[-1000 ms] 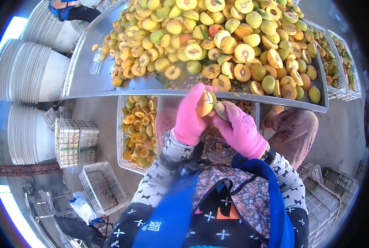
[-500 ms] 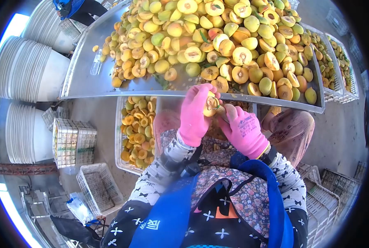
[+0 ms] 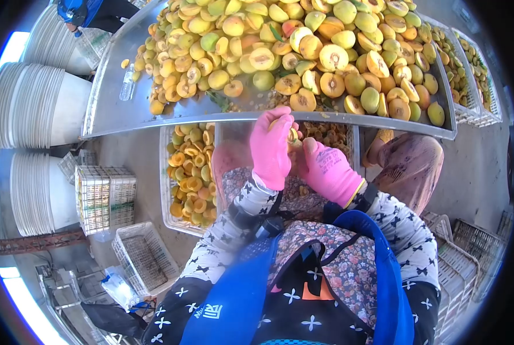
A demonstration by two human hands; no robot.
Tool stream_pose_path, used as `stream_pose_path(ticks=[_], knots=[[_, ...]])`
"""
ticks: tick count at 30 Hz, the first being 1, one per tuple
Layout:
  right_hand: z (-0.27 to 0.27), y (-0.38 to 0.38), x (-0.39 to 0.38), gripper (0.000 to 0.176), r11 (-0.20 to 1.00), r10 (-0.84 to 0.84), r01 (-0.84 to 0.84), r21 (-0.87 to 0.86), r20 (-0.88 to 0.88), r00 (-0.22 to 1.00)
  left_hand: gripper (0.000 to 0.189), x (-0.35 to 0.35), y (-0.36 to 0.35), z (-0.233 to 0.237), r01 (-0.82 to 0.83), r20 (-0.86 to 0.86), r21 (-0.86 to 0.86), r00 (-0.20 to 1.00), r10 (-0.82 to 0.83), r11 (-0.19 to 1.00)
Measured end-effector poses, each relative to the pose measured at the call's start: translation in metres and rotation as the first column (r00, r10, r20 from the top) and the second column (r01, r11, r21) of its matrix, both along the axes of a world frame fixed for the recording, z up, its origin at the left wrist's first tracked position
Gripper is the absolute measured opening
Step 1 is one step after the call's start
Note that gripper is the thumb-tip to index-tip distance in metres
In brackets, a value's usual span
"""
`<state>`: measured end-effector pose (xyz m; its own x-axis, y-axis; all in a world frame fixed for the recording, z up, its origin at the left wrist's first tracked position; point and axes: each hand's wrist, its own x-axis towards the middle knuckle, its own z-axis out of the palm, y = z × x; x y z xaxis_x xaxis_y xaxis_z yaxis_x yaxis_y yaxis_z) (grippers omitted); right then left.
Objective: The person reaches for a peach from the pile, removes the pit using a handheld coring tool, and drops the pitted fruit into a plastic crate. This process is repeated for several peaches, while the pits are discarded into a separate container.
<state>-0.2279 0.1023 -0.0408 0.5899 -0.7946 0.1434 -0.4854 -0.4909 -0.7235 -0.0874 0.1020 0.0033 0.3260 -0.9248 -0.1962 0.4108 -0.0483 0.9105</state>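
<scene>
My left hand (image 3: 272, 148), in a pink glove, is closed around a halved yellow peach (image 3: 292, 135), mostly covered by the fingers. Close beside it, my right hand (image 3: 330, 171), also pink-gloved, is closed with its thumb toward the peach half. What the right fingers grip is hidden. Both hands are just below the front edge of a metal table (image 3: 211, 118), above my lap. On that table lies a heap of halved peaches (image 3: 257, 57), some with pits showing.
A crate of pitted peach halves (image 3: 190, 178) stands below left. Beneath the hands is a container of scraps (image 3: 326, 133). A plastic bottle (image 3: 127, 83) lies on the table's left. Stacked white tubs (image 3: 35, 106), an upright crate (image 3: 104, 195) and a low crate (image 3: 144, 259) are at left.
Both hands have moved slightly up in the view. The peach half has turned in my left hand, so its cut face shows less. More fruit is visible in the crate below.
</scene>
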Motion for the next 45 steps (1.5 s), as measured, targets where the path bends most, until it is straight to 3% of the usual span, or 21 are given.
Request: stream_pose_path(ticks=[1, 5, 8, 9, 11, 14, 15, 18, 19, 20, 22, 24, 26, 27, 30, 32, 37, 41, 43, 44, 45], knots=[[0.004, 0.004, 0.000, 0.022, 0.998, -0.029, 0.030, 0.064, -0.013, 0.999, 0.025, 0.001, 0.002, -0.001, 0.021, 0.005, 0.021, 1.000, -0.021, 1.000], [0.012, 0.026, 0.006, 0.027, 0.955, -0.094, 0.009, 0.297, 0.273, 0.957, 0.025, -0.003, 0.003, 0.002, 0.034, -0.055, -0.005, 0.998, -0.034, 0.999], [0.000, 0.022, 0.012, 0.024, 0.996, -0.059, 0.030, 0.089, 0.335, 0.940, 0.026, -0.007, -0.003, 0.006, 0.009, -0.005, -0.038, 1.000, -0.009, 0.999], [0.009, 0.016, 0.009, 0.021, 0.925, -0.103, -0.061, 0.376, 0.401, 0.910, 0.028, -0.007, -0.008, 0.013, 0.052, -0.024, -0.011, 0.998, -0.053, 0.999], [0.044, 0.003, -0.004, 0.017, 0.532, -0.217, -0.304, 0.790, 0.474, 0.853, 0.037, -0.002, -0.010, 0.029, 0.114, -0.065, 0.042, 0.992, -0.111, 0.993], [0.064, -0.002, -0.018, 0.013, 0.262, -0.232, -0.472, 0.842, 0.530, 0.816, 0.050, -0.002, -0.011, 0.029, 0.165, -0.001, 0.049, 0.986, -0.166, 0.985], [0.066, -0.001, -0.019, 0.011, 0.216, -0.248, -0.508, 0.834, 0.550, 0.797, 0.051, 0.000, -0.013, 0.023, 0.190, 0.212, -0.022, 0.960, -0.181, 0.982], [0.073, 0.003, -0.023, 0.010, 0.123, -0.356, -0.458, 0.881, 0.470, 0.808, 0.051, 0.005, -0.016, 0.019, 0.312, 0.049, 0.184, 0.944, -0.326, 0.932], [0.070, 0.001, -0.029, 0.012, 0.132, -0.271, -0.475, 0.870, 0.493, 0.827, 0.056, 0.011, -0.017, 0.019, 0.450, 0.133, 0.202, 0.867, -0.480, 0.870], [0.064, -0.001, -0.039, 0.015, 0.137, -0.181, -0.495, 0.858, 0.513, 0.839, 0.048, 0.015, -0.012, 0.013, 0.451, -0.038, 0.112, 0.892, -0.450, 0.885], [0.058, -0.004, -0.055, 0.016, 0.100, -0.184, -0.463, 0.881, 0.474, 0.861, 0.050, 0.033, -0.007, 0.005, 0.310, -0.017, 0.232, 0.949, -0.314, 0.922], [0.056, -0.006, -0.059, 0.018, 0.330, -0.172, -0.111, 0.937, 0.175, 0.969, 0.047, 0.073, 0.015, 0.029, 0.235, 0.141, 0.307, 0.947, -0.288, 0.922], [-0.003, 0.001, -0.081, 0.018, 0.635, -0.163, 0.065, 0.769, 0.051, 0.985, 0.042, 0.136, 0.038, 0.046, 0.177, 0.614, 0.445, 0.653, -0.443, 0.878], [-0.023, 0.001, -0.083, 0.018, 0.755, -0.186, 0.148, 0.639, -0.009, 0.983, 0.037, 0.165, 0.040, 0.048, 0.120, 0.610, 0.471, 0.671, -0.421, 0.874], [0.003, -0.002, -0.065, 0.022, 0.729, -0.163, 0.127, 0.673, -0.011, 0.987, 0.031, 0.245, 0.026, 0.036, -0.063, 0.585, 0.552, 0.740, -0.332, 0.832], [0.001, 0.000, -0.057, 0.023, 0.739, -0.166, 0.146, 0.658, -0.032, 0.986, 0.035, 0.268, -0.006, 0.028, -0.313, 0.564, 0.199, 0.811, 0.153, 0.929], [-0.001, 0.001, -0.051, 0.024, 0.740, -0.210, 0.230, 0.632, -0.107, 0.972, 0.076, 0.362, -0.115, -0.086, -0.373, 0.968, -0.007, 0.230, 0.100, 0.928], [0.010, -0.003, -0.046, 0.023, 0.732, -0.192, 0.267, 0.627, -0.187, 0.963, 0.074, 0.335, -0.132, -0.085, -0.421, 0.965, 0.117, -0.165, -0.202, 0.900], [0.024, -0.007, -0.041, 0.022, 0.704, -0.132, 0.269, 0.657, -0.251, 0.959, 0.069, 0.337, -0.119, -0.074, -0.301, 0.873, 0.343, 0.451, -0.184, 0.890], [0.019, -0.006, -0.043, 0.022, 0.811, -0.077, 0.175, 0.558, -0.196, 0.978, 0.066, 0.339, -0.112, -0.067, -0.202, 0.693, 0.414, 0.702, -0.164, 0.888], [0.010, -0.006, -0.048, 0.022, 0.895, -0.016, 0.079, 0.440, -0.145, 0.989, 0.059, 0.340, -0.102, -0.068, -0.192, 0.787, 0.279, 0.607, -0.109, 0.941]])
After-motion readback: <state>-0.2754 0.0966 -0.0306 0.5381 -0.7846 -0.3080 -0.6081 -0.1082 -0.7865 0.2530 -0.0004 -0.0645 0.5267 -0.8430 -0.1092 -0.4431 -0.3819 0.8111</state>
